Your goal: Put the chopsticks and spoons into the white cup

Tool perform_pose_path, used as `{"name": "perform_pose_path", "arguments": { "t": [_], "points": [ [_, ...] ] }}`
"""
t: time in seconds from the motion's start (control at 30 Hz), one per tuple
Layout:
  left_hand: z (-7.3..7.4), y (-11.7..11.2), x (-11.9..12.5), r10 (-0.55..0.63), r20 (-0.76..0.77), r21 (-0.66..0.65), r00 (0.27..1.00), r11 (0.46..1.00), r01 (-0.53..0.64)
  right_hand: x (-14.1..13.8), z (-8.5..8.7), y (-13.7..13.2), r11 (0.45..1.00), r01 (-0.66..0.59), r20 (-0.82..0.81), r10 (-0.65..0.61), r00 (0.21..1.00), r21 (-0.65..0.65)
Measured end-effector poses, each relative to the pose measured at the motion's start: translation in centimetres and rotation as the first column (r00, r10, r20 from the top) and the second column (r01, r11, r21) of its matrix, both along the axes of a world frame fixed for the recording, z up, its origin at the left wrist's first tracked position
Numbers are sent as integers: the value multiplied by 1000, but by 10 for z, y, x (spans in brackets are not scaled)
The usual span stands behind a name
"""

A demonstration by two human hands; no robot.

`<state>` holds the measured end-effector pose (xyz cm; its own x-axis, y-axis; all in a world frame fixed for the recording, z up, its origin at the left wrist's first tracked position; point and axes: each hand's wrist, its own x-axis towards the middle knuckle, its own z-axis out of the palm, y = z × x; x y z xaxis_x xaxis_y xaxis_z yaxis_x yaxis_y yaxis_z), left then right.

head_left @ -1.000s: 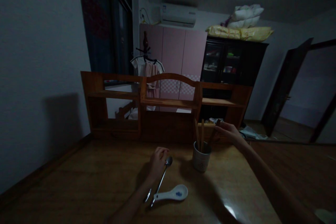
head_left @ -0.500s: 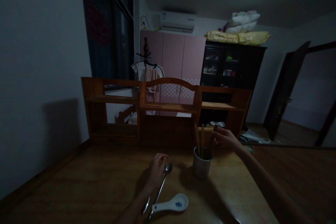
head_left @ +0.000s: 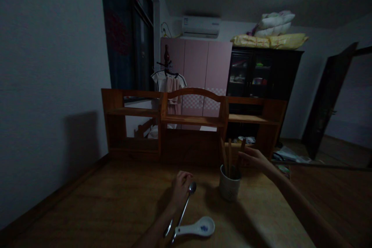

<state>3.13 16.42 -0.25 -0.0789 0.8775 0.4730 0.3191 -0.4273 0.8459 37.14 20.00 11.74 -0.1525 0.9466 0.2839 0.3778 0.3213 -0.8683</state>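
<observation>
My right hand [head_left: 252,157] is pinched around the upper part of a wooden chopstick [head_left: 243,145], whose lower end reaches down into a pale cup [head_left: 229,188]. More chopsticks [head_left: 224,157] lean in the same cup. On the table to the left, my left hand [head_left: 180,186] lies with loosely curled fingers, a small gap between thumb and forefinger and nothing visible in it. Right beside it is the bowl of a long-handled metal spoon [head_left: 192,188]. A white ceramic spoon [head_left: 203,226] with a blue mark lies nearer, over the metal handle. Another metal utensil [head_left: 168,228] is partly hidden by my left forearm.
A wooden shelf unit [head_left: 193,121] rises along the far edge of the wooden table [head_left: 122,197]. A white wall [head_left: 52,131] borders the left side. Beyond stand a pink wardrobe [head_left: 194,62], a dark cabinet [head_left: 279,77] and a door [head_left: 328,97].
The whole view has shifted slightly, so everything appears further right. Both hands stay about where they were relative to the cup and spoons; the chopstick is still held in the cup.
</observation>
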Motion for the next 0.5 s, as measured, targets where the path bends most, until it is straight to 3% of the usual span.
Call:
{"name": "perform_pose_path", "arguments": {
  "t": [0.17,0.5],
  "points": [
    [0,1,0,-7,1,-32,1000,999,7,4,9,7,1000,-21,19,21,1000,-5],
    [-5,3,0,-1,7,2,1000,1000,1,-5,-10,7,997,-24,30,27,999,-79]
  ]
}}
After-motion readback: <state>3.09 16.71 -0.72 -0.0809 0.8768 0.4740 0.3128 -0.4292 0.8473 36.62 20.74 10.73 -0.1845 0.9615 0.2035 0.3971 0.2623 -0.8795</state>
